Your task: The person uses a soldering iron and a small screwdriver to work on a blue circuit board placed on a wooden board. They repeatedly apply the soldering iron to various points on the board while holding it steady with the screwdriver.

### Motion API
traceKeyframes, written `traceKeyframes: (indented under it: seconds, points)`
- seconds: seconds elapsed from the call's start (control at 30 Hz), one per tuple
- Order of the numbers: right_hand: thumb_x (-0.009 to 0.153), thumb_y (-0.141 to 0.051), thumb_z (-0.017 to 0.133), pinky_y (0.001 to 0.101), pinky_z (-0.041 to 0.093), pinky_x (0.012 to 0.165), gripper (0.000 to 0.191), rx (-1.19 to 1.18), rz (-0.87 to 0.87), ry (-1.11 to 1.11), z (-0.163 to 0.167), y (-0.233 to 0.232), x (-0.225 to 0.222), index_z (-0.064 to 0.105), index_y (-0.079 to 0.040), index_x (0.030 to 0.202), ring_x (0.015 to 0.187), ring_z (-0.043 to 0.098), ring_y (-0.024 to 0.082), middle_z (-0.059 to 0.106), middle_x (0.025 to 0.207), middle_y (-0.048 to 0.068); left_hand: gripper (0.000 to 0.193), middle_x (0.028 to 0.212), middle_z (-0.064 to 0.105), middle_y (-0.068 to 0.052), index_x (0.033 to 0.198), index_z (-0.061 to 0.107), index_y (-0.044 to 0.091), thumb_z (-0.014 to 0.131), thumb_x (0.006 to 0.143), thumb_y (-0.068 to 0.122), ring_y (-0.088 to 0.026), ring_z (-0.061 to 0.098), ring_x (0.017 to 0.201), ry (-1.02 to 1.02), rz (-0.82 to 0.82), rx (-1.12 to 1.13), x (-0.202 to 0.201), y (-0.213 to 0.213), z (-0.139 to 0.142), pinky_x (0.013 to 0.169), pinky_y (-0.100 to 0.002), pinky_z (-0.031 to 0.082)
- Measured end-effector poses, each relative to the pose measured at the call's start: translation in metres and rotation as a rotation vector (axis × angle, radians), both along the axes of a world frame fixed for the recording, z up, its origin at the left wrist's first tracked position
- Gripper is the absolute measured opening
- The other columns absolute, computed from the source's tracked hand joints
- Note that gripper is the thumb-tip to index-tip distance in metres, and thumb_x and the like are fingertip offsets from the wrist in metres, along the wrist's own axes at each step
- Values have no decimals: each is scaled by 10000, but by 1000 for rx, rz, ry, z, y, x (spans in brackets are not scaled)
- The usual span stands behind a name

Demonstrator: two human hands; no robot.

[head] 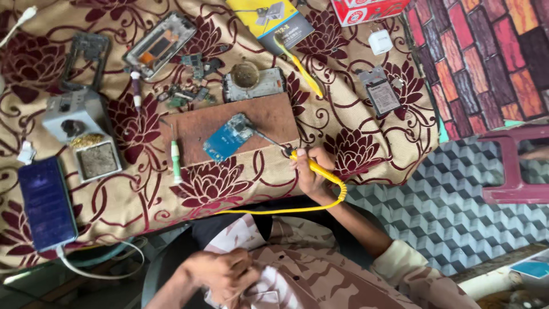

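Right hand [309, 171] grips yellow soldering iron [311, 167], tip at blue circuit board [227, 139] on wooden board [269, 117]. Left hand [226, 274] closed against shirt [309, 274], clutching the cloth.

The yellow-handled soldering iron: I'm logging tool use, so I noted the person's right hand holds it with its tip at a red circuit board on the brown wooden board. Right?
Not quite. In the head view the right hand holds the yellow-handled soldering iron, but the circuit board at its tip is blue, not red. It does lie on the brown wooden board.
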State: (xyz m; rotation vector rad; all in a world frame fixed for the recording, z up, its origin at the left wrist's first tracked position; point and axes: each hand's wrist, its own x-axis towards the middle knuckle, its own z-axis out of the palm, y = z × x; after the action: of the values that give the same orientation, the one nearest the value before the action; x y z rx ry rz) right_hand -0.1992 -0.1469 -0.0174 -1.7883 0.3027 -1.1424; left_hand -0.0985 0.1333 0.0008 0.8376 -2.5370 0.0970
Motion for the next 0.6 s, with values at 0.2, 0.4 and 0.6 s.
traceKeyframes:
  seconds: [0.2,0.4,0.6]
  points:
    - [1062,-107,573,284,549,549,274,27,-11,43,3,0,-3,464,-15,828,575,665,171,652,660,124,342,819,474,-78,1243,255,127,336,1072,412,-202,466,561,-564,391,-456,47,-9,20,536,-333,499]
    - [1056,-113,572,283,538,536,274,1,21,21,5,-2,-2,459,-17,826,564,665,167,645,650,127,698,1051,621,-123,1433,466,77,586,1067,658,-209,601,940,-556,1393,-358,81,-14,49,880,-409,326]
    - [1061,-115,572,285,547,539,272,-41,1,28,7,1,-2,474,-18,827,575,686,177,650,644,122,551,1119,692,-148,1258,607,20,572,1119,552,-283,601,1062,-373,1754,70,66,-31,60,977,-459,363]
